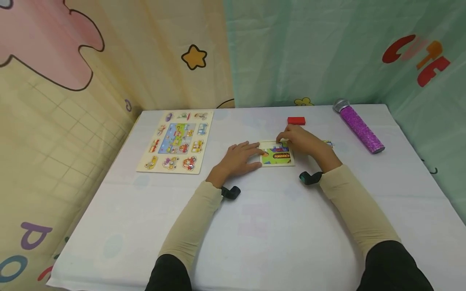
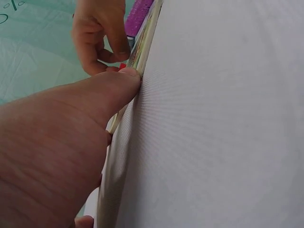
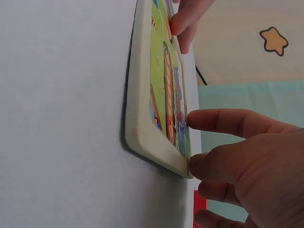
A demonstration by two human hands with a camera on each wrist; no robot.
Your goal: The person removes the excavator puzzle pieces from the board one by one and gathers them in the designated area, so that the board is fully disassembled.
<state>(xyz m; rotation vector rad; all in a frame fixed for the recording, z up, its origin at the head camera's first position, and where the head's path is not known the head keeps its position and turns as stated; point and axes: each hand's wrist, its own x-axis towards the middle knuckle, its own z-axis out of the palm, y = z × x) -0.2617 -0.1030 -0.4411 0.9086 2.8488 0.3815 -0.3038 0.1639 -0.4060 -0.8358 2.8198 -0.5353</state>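
A small wooden picture puzzle (image 1: 277, 157) with a green scene and a long vehicle lies between the hands. My left hand (image 1: 238, 159) rests at its left side, fingers extended, with fingertips touching the board. In the left wrist view, the left thumb (image 2: 126, 78) lies against the board's edge. Over the upper right corner is my right hand (image 1: 300, 140). Its index fingertip (image 3: 195, 118) and thumb tip touch the puzzle's surface and border, set apart from each other. No piece shows between them. Part of a colourful flat thing (image 1: 329, 143) shows behind the right wrist.
A red block (image 1: 296, 121) lies just beyond the right hand. Farther right is a purple glittery microphone (image 1: 362, 127). A larger wooden puzzle board (image 1: 142, 165) with vehicle and toy pictures lies at the left. Printed curtains (image 1: 291, 48) stand behind the white-covered table (image 1: 269, 242).
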